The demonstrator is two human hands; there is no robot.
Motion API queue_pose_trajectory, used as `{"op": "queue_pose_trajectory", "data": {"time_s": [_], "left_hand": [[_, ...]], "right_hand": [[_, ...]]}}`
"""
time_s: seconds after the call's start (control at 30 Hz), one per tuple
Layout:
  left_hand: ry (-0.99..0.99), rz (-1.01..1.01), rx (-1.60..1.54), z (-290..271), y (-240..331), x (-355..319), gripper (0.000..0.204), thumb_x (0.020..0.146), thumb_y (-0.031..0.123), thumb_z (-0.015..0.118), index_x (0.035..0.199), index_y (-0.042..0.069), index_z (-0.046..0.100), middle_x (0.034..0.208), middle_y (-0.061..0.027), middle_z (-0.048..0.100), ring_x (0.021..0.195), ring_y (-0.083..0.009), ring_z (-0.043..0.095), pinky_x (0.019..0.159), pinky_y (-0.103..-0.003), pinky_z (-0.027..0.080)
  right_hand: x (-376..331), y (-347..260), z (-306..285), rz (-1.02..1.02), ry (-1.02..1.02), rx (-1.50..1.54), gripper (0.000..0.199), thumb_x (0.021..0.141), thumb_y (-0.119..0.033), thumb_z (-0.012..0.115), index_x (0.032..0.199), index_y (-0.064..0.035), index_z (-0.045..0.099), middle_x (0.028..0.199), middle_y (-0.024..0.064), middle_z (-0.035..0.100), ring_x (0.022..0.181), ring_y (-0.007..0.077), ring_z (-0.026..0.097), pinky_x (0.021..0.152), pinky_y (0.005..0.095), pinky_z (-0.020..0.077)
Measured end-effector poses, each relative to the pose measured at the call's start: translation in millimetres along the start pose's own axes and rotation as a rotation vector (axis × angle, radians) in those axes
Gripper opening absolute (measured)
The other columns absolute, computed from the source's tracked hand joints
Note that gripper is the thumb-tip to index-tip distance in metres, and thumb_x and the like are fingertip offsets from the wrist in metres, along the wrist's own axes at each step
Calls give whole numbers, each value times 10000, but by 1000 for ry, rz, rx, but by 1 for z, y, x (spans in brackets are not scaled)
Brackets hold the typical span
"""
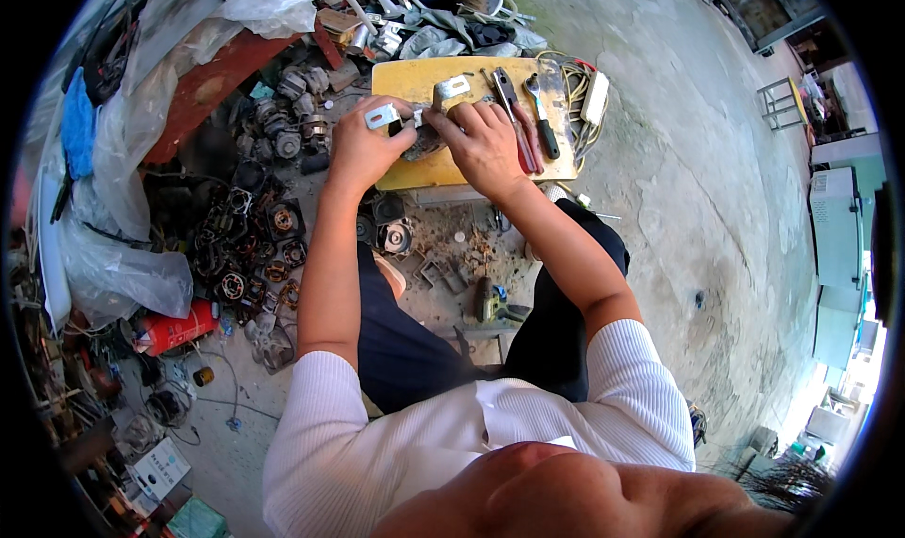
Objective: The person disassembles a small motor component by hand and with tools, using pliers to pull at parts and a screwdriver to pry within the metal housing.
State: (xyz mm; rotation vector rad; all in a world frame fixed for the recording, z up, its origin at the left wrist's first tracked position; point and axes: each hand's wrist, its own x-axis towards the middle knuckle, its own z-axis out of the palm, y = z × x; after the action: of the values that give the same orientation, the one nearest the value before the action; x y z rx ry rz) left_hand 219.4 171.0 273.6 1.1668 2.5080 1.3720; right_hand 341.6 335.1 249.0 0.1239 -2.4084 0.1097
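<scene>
On the yellow board (405, 76), near its middle, our left hand (366, 144) curls its thumb and fingers around a pale metal plate with a slot (382, 115), with a bit of room between the tips. Our right hand (485, 147) is over the board too, its fingers bent down by a small shiny piece (419, 118), but we can't tell if they pinch it. Another slotted plate (454, 87) is just past those fingers, and red-handled pliers (525, 137) lie on the board's right side.
</scene>
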Motion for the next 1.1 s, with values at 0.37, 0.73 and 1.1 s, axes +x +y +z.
{"op": "queue_pose_trajectory", "data": {"time_s": [0.37, 0.73, 1.1], "left_hand": [[-30, -33, -43, -3, 4, 1, 179, 795, 95, 743, 963, 45, 707, 971, -63, 732, 891, -174, 707, 796, -304, 529], [-13, -88, -4, 0, 2, 1, 158, 786, 185, 757, 908, 101, 704, 970, -53, 727, 916, -266, 701, 808, -347, 528], [-5, -32, -44, 1, 0, 0, 169, 796, 146, 769, 929, 69, 698, 943, -67, 714, 878, -228, 689, 802, -334, 519]], "right_hand": [[8, 19, -15, 12, 160, 248, 301, 746, -38, 677, 1021, -153, 720, 952, 46, 636, 836, 257, 650, 696, 362, 524], [-18, 70, -23, 491, -371, 203, 152, 892, -199, 635, 991, -154, 740, 942, 75, 713, 890, 294, 693, 785, 398, 549], [-23, 65, -8, 439, -339, 278, 268, 848, -183, 714, 1114, -155, 718, 1050, 101, 669, 937, 317, 672, 827, 430, 536]]}}
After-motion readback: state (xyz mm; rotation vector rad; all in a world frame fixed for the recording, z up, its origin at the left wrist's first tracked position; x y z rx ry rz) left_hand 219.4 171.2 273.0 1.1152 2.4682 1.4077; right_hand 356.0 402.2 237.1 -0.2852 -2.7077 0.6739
